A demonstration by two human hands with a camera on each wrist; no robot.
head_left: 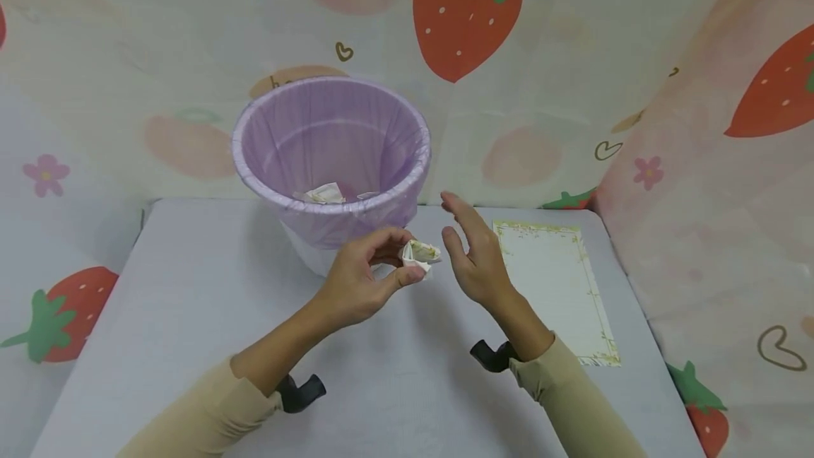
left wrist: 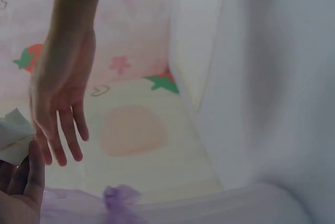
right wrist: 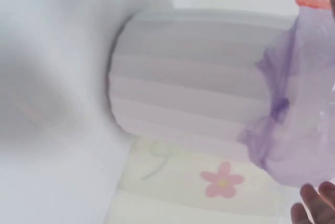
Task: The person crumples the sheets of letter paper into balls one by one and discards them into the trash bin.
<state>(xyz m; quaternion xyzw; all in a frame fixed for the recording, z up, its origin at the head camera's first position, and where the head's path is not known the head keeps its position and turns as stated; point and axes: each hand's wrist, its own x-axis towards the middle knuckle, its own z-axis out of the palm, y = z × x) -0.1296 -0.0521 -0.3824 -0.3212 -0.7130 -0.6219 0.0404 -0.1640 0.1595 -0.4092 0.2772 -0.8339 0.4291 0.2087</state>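
In the head view my left hand (head_left: 359, 278) pinches a crumpled piece of white paper (head_left: 420, 254) with yellow-green print, between thumb and fingers. Just to its right my right hand (head_left: 475, 256) is raised with its fingers extended, apart from the paper and holding nothing. In the left wrist view the crumpled paper shows at the left edge, above the left fingers (left wrist: 34, 174). Behind the left hand stands a white bin (right wrist: 188, 77) lined with a purple plastic bag (head_left: 331, 214). Inside it lie crumpled white scraps (head_left: 326, 194).
A flat white sheet with a yellow-green floral border (head_left: 553, 288) lies on the right of the white table (head_left: 210, 316). Printed strawberry curtains (head_left: 572, 76) hang behind and beside the table. A black wrist mount (head_left: 492, 357) sits under the right sleeve.
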